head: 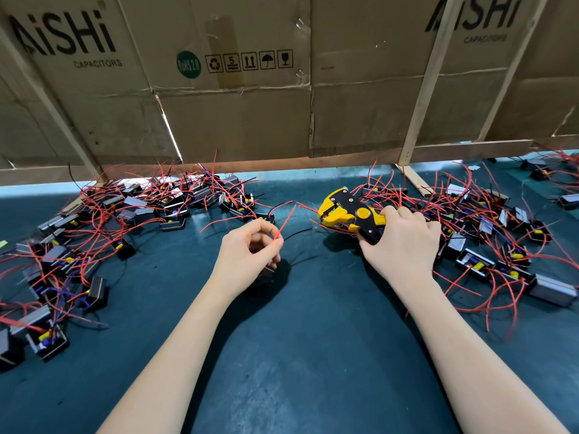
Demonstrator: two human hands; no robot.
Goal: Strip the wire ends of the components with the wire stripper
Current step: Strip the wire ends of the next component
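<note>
Red wire [285,221] stands up from the pinch of the left hand [249,253], thumb and forefinger closed on it while the other fingers curl over a dark component [268,272] mostly hidden beneath the palm. Just right of that wire the right hand [404,242] grips the handles of the yellow-and-black wire stripper [347,211], fingers wrapped round them; its head points toward the wire but stands apart from it, and its jaws look parted with nothing between them. This end, then, is not yet stripped, and I judge the step in hand to be feeding the wire tip into the stripper. Left of the wire lies a large heap of components [94,233] with tangled red leads on the dark green mat [313,355]; right of the stripper lies a second heap [495,242]. Which heap is finished I cannot tell, as the wire tips are too small to read. Behind both, a cardboard wall [250,104] closes off the bench.
</note>
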